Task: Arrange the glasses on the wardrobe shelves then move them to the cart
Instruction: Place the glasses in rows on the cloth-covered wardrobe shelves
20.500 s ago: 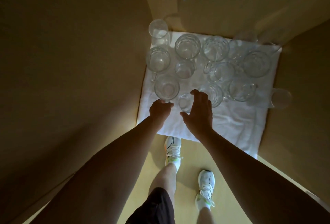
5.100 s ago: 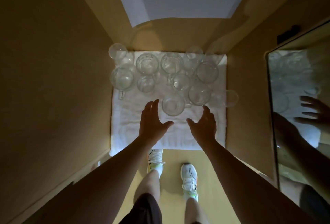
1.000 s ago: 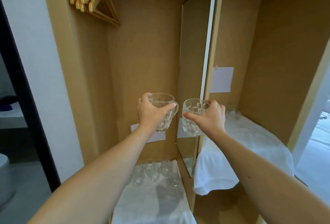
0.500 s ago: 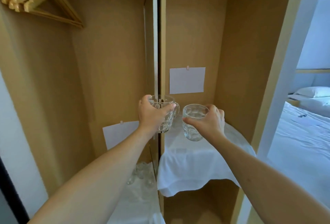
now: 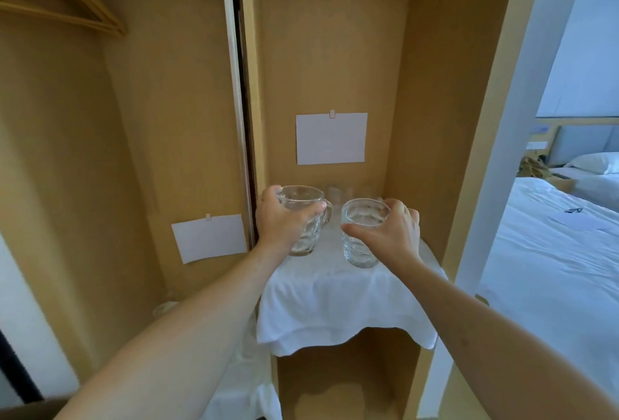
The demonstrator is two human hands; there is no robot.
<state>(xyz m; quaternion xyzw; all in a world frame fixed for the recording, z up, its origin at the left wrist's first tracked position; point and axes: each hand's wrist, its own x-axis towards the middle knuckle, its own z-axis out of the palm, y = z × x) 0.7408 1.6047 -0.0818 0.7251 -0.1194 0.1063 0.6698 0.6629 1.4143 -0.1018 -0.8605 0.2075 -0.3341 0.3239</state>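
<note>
Two glass mugs hang over the towel-covered shelf (image 5: 335,302) in the wardrobe's right compartment: your left hand (image 5: 281,223) grips the handled mug (image 5: 303,218) and your right hand (image 5: 390,230) grips the other mug (image 5: 360,242) by its rim.

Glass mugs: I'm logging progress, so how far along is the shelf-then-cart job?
Early. A few glasses already stand at the back of the white-clothed shelf. In hand: the left hand grips one glass mug, the right hand another mug, both above the cloth. Left: setting them down; no cart in view.
</note>
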